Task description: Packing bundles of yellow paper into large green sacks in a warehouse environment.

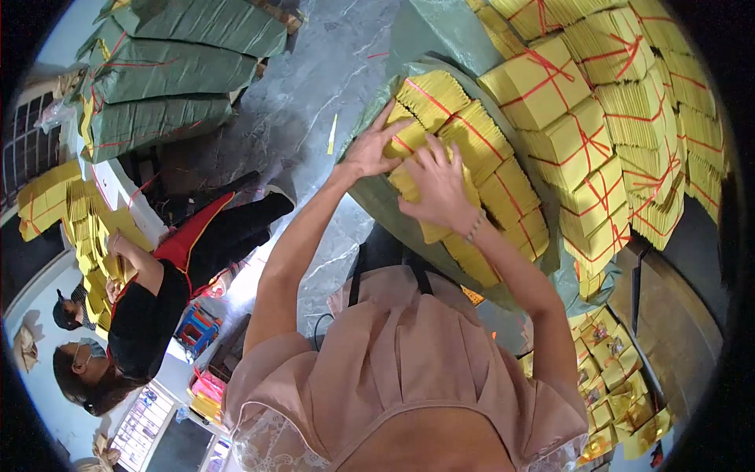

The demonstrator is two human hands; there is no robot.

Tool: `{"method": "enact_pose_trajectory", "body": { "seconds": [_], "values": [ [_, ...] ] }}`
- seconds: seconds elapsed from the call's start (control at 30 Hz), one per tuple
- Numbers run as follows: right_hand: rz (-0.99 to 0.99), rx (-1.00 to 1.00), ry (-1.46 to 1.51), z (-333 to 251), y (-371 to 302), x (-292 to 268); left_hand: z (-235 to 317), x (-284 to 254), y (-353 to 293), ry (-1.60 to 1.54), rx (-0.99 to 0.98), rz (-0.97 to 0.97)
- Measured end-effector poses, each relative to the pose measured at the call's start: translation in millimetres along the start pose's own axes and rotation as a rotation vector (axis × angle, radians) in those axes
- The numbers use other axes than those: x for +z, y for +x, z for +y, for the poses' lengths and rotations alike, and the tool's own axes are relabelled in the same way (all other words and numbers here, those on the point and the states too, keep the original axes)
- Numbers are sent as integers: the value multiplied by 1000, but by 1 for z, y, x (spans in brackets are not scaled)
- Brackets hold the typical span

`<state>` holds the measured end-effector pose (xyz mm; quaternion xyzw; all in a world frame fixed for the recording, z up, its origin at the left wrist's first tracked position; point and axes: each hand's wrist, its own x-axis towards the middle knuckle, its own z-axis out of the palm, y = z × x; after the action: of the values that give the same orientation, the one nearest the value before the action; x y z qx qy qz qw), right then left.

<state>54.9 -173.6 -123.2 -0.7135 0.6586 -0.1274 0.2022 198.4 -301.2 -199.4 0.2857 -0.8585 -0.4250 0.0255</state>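
In front of me a green plastic sack (370, 189) lies spread open around several yellow paper bundles (480, 130), packed in rows and bound with red string. My left hand (373, 149) rests at the sack's left edge, its fingers spread against a bundle at the upper left of the pack. Just to the right, my right hand (440, 187) reaches over the pack with fingers apart and bent, touching the tops of the bundles. Its palm hides part of the bundle below it. Neither hand visibly grips anything.
Stacked yellow bundles (543, 86) with red ties rise along the right. Wrapped green packs (173, 71) stand at the upper left. A person in black and red (149, 315) handles yellow paper at the left. More yellow packets (609, 370) lie at the lower right.
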Motion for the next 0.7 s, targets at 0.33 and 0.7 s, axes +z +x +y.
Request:
{"method": "enact_pose_trajectory", "body": {
  "seconds": [0.33, 0.7],
  "values": [
    [151, 22, 69, 8, -17, 0, 9, -2, -1, -193, -102, 145],
    [495, 503, 663, 46, -159, 33, 157, 23, -33, 318, 56, 131]
  ]
}}
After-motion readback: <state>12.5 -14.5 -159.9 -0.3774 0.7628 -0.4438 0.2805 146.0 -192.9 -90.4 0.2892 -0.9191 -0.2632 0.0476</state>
